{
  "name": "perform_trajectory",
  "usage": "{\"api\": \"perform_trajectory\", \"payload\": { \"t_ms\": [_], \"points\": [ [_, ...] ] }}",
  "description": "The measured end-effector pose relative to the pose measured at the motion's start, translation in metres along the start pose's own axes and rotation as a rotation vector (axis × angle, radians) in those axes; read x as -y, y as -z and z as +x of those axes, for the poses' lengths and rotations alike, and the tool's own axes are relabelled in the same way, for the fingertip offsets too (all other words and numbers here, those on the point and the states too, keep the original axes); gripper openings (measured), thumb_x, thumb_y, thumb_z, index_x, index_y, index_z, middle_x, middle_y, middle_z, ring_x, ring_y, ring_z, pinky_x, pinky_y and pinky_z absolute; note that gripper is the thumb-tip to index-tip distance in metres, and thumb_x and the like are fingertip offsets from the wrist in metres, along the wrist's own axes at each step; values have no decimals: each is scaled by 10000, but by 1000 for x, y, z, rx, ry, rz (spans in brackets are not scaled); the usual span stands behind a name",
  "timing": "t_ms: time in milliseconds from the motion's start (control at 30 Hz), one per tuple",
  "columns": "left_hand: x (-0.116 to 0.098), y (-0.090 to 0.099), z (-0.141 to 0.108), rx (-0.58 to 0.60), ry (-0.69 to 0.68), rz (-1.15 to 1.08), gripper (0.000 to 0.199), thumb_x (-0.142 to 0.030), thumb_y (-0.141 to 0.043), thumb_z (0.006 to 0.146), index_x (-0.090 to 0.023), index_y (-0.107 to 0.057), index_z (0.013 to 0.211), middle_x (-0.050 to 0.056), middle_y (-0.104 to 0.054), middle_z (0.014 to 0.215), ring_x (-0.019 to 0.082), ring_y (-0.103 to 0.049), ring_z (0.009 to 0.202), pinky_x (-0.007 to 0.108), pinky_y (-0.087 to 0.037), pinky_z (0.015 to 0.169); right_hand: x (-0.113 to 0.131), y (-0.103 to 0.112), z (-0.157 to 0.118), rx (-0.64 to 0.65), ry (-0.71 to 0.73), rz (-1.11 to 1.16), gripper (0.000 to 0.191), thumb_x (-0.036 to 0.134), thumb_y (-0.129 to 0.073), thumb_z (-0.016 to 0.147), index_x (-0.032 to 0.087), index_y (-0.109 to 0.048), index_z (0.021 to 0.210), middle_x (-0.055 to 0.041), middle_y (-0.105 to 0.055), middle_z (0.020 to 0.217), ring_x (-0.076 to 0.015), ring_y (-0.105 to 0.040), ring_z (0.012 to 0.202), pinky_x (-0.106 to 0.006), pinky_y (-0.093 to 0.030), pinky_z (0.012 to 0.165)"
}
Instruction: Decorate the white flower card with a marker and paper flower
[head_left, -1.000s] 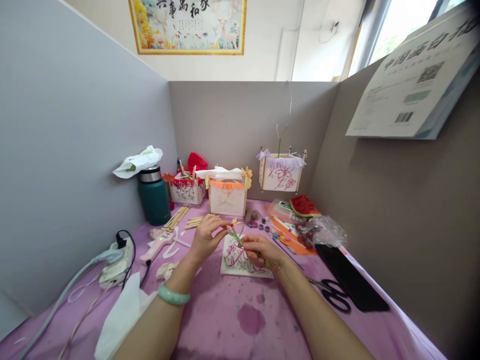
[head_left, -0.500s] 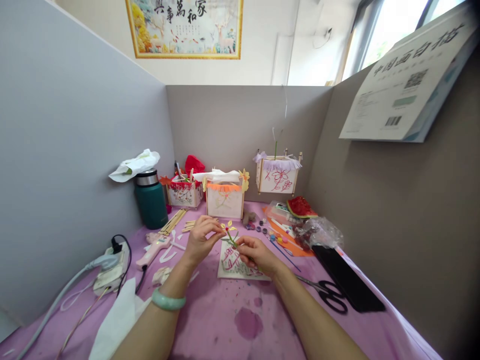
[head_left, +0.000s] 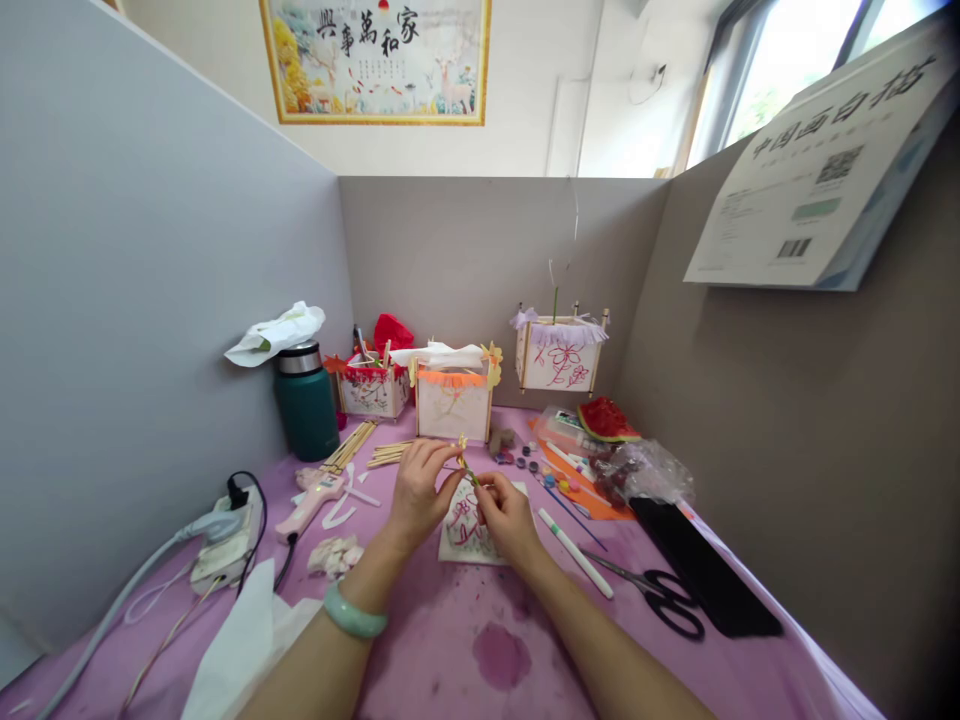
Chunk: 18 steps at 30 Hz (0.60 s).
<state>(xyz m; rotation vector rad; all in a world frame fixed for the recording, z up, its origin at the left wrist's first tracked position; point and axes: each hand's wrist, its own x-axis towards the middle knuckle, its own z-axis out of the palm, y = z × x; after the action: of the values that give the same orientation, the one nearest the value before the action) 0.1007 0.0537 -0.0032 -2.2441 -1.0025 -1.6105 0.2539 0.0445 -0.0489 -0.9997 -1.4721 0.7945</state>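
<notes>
A small artificial flower (head_left: 463,447) with yellow petals and a green stem is between my hands, above a white card (head_left: 452,545) drawn with pink flowers. My left hand (head_left: 421,492), with a pale green bangle on the wrist, is closed at the petals and the top of the stem. Lower on the stem, my right hand (head_left: 507,512) pinches with thumb and forefinger. Fingers partly cover the flower, so its centre is hidden. Right of my right wrist lies a white marker (head_left: 576,553), close to black-handled scissors (head_left: 652,588).
A pink glue gun (head_left: 309,508), wooden sticks (head_left: 349,447) and a power strip (head_left: 227,540) lie left. A teal bottle (head_left: 306,405) stands behind them. Decorated boxes (head_left: 452,408) line the back. Right are paint pots (head_left: 550,481), a plastic bag (head_left: 649,470) and a black slab (head_left: 701,565).
My left hand has shifted right and closed in around the flower head, bringing both hands nearer together. The flower is more upright. The white marker, covered by my right forearm before, now shows.
</notes>
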Motion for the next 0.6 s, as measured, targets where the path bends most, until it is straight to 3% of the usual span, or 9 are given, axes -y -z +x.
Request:
{"api": "perform_trajectory", "payload": {
  "t_ms": [167, 333, 600],
  "points": [
    [2, 1, 1, -75, 74, -2, 72, -242, -601, 832, -215, -667, 839, 48, -658, 852, 201, -571, 863, 361, -442, 800, 0, -6, -5, 14, 29, -45, 210, 380, -491, 852, 183, -561, 867, 73, -455, 465, -106, -417, 420, -213, -317, 454],
    [8, 2, 4, -97, 229, -202, 97, -292, -644, 806, -209, -677, 766, 30, -626, 801, 179, -577, 830, 316, -464, 759, 0, -3, -1, 8, 0, -23, 205, 370, -493, 842, 180, -565, 873, 69, -468, 472, -111, -425, 418, -215, -317, 449],
    [1, 0, 3, -58, 233, -193, 179, -311, -686, 772, -184, -628, 884, 46, -644, 879, 190, -581, 878, 328, -473, 783, 7, 2, -7, -205, 179, -299, 201, 312, -453, 887, 177, -587, 951, 33, -514, 553, -134, -488, 491, -236, -329, 515]
  ]
}}
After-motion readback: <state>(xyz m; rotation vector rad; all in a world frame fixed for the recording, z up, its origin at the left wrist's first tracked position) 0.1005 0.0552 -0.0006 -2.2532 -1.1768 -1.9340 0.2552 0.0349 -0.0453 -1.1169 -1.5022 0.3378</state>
